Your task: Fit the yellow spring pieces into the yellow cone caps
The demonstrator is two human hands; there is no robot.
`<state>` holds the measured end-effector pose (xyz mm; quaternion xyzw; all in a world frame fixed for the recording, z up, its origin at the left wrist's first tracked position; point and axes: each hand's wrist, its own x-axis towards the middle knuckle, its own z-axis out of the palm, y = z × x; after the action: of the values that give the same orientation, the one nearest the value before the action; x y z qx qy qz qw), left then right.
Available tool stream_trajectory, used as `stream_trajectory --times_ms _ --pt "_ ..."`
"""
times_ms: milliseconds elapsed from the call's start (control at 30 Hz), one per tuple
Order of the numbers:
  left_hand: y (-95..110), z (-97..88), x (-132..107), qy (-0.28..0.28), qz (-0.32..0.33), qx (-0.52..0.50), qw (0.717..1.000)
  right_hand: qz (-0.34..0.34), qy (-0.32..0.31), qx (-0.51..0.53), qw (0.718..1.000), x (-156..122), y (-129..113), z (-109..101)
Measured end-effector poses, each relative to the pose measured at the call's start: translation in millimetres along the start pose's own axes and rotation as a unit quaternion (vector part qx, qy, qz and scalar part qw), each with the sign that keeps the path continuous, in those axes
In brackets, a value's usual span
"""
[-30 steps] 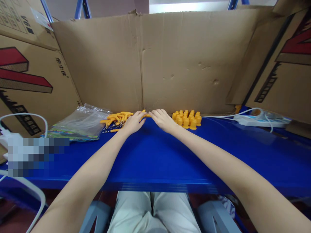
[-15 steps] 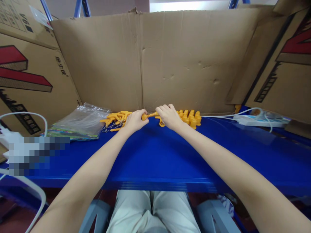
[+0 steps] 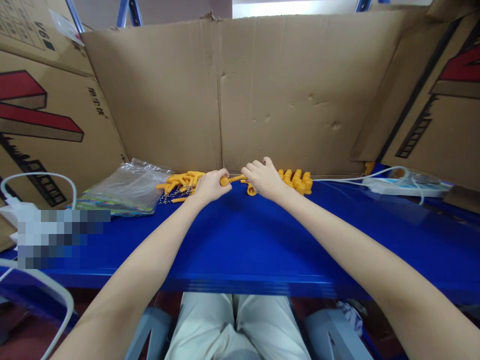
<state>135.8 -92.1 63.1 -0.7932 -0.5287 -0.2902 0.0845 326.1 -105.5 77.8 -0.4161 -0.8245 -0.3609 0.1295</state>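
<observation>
An orange-yellow ridged rod [image 3: 237,178] spans the gap between my two hands. My left hand [image 3: 212,186] is closed around its thicker left end. The fingers of my right hand [image 3: 264,179] are closed at the rod's right end, and the back of the hand hides the fingertips. Below those fingers shows a small orange-yellow piece with a round hole [image 3: 251,190]. Left of my left hand lies a pile of branched orange-yellow pieces [image 3: 183,179] with small metal chains. Knobbed orange-yellow pieces [image 3: 303,183] stand close together beyond my right hand, which partly covers them.
Clear plastic bags [image 3: 123,189] lie at the left. A cardboard sheet [image 3: 285,95] walls off the back, with cardboard boxes [image 3: 45,125] at the sides. A white power strip [image 3: 407,188] and cables lie right on the blue tabletop [image 3: 240,245].
The view has shifted slightly. Both hands remain at the rod; the right hand has turned a little, with its raised finger higher.
</observation>
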Motion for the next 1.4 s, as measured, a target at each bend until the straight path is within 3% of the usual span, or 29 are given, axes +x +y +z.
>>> stream_trajectory --times_ms 267,733,900,967,1067,1200,1300,1400 --pt "6.2 -1.9 0.5 -0.022 0.004 0.005 1.000 -0.013 0.080 -0.040 0.996 -2.8 2.9 2.6" --pt "7.1 -3.3 2.5 -0.101 0.040 -0.083 0.991 -0.028 0.082 -0.054 0.995 -2.0 0.4 2.6" --pt "3.5 -0.1 1.3 -0.169 0.019 -0.125 0.977 0.066 0.094 -0.056 0.992 -5.8 26.5 4.8" --pt "-1.0 1.1 2.3 -0.151 0.002 -0.120 0.981 0.135 0.090 -0.043 0.986 -12.3 45.5 6.8" --pt "-10.9 1.6 5.0 -0.080 -0.029 -0.091 0.992 0.254 0.040 -0.012 0.966 -27.5 75.5 11.1" --pt "-27.7 0.1 7.5 0.042 -0.074 -0.024 0.996 0.382 -0.146 0.050 0.911 -50.6 106.7 20.2" --pt "-40.9 -2.5 7.9 0.096 -0.085 0.021 0.991 0.415 -0.262 0.069 0.868 -63.4 121.8 28.8" --pt "-53.3 -4.2 7.3 0.096 -0.108 0.059 0.988 0.418 -0.290 0.078 0.858 -70.5 133.5 37.0"
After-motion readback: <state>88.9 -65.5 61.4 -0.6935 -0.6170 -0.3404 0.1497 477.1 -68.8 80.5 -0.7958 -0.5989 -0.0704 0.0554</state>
